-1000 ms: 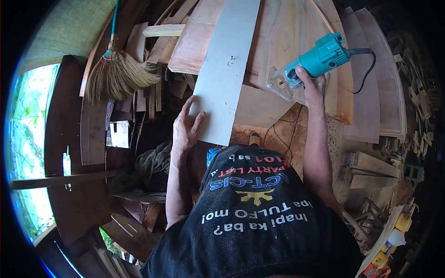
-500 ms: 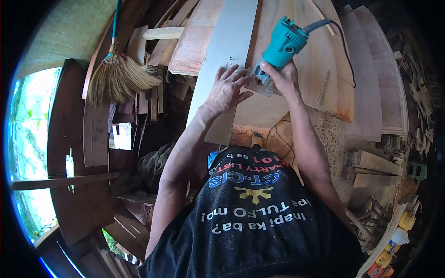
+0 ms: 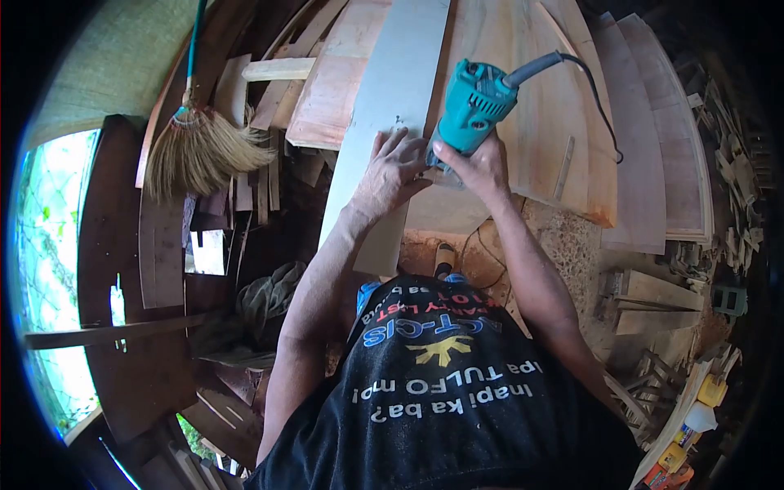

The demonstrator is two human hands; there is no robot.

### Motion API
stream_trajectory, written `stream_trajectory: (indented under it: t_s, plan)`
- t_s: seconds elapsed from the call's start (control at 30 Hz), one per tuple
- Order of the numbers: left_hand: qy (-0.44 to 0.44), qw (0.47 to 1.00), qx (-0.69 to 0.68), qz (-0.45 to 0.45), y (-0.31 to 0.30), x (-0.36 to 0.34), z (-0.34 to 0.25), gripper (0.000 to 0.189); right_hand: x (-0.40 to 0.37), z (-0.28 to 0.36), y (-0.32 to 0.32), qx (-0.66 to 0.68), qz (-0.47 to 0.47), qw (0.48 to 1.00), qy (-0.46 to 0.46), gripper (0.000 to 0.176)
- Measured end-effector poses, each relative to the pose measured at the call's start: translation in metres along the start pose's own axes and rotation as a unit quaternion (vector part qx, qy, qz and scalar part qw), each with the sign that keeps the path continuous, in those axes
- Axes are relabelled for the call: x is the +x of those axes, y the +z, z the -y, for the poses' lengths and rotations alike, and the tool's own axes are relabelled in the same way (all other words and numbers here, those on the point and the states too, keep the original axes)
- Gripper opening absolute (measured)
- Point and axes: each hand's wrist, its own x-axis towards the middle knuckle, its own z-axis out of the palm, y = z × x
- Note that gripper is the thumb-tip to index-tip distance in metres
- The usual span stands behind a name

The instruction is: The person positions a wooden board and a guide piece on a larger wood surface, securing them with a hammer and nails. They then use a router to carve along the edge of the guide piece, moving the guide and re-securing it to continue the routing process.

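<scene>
My right hand [image 3: 485, 170] grips a teal trim router [image 3: 475, 108] near its base, with the thumb across the front. The router stands at the right edge of a long pale board [image 3: 390, 90], and its black cord [image 3: 590, 75] leaves the top toward the right. Flat on that same board lies my left hand [image 3: 394, 170], fingers stretched out, their tips close beside the router's base. Its bit and the spot where it meets the wood are hidden.
Wide wooden panels [image 3: 531, 106] lie under and right of the board. A straw broom [image 3: 204, 155] hangs at the left, near stacked offcuts. More sheets [image 3: 633, 163] lean at the right. Yellow containers [image 3: 712, 392] line a shelf at the lower right. A sandalled foot [image 3: 445, 257] shows below.
The router has shifted left and down toward my left hand, and its clear base, plainly seen before, is now mostly hidden. My left hand stays on the board. The whole view has shifted slightly.
</scene>
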Motion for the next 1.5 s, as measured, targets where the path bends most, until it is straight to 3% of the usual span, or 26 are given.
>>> stream_trajectory:
  t_s: [0.4, 0.93, 1.0, 1.07, 1.17, 1.27, 1.33, 1.4, 1.47, 1.5]
  plan:
    - [-0.034, 0.999, 0.012, 0.0, -0.001, 0.007, -0.003, 0.027, -0.001, 0.013, 0.001, 0.005, -0.014, 1.0, -0.006, 0.061]
    - [-0.057, 0.991, 0.112, 0.037, -0.005, 0.022, -0.002, 0.031, 0.017, 0.005, -0.001, -0.019, -0.021, 0.999, -0.032, 0.069]
    - [-0.054, 0.993, 0.099, 0.02, -0.01, 0.025, -0.002, 0.029, 0.026, -0.018, 0.0, 0.011, -0.006, 1.0, -0.025, 0.075]
    - [-0.032, 0.998, 0.041, -0.038, -0.022, 0.016, -0.002, 0.024, 0.034, -0.021, -0.002, 0.122, -0.017, 0.992, -0.027, 0.067]
    - [-0.14, 0.977, -0.041, -0.155, -0.062, -0.034, 0.016, 0.033, 0.041, -0.014, -0.03, 0.25, -0.045, 0.967, 0.005, 0.049]
    - [-0.368, 0.864, -0.169, -0.299, -0.084, -0.125, 0.035, 0.029, 0.04, 0.012, -0.077, 0.276, -0.152, 0.949, 0.018, 0.041]
    - [-0.428, 0.838, -0.116, -0.317, -0.076, -0.209, 0.063, 0.031, 0.041, 0.008, -0.113, 0.235, -0.182, 0.955, -0.015, 0.049]
    - [-0.489, 0.826, -0.06, -0.274, -0.039, -0.316, 0.095, 0.034, 0.038, 0.024, -0.133, 0.25, -0.245, 0.936, -0.019, 0.046]
    - [-0.526, 0.833, -0.05, -0.161, -0.001, -0.386, 0.08, 0.032, 0.033, 0.034, -0.149, 0.261, -0.294, 0.919, -0.021, 0.043]
    - [-0.523, 0.822, -0.112, -0.198, 0.033, -0.426, 0.07, 0.032, 0.031, 0.037, -0.155, 0.264, -0.313, 0.912, -0.022, 0.041]
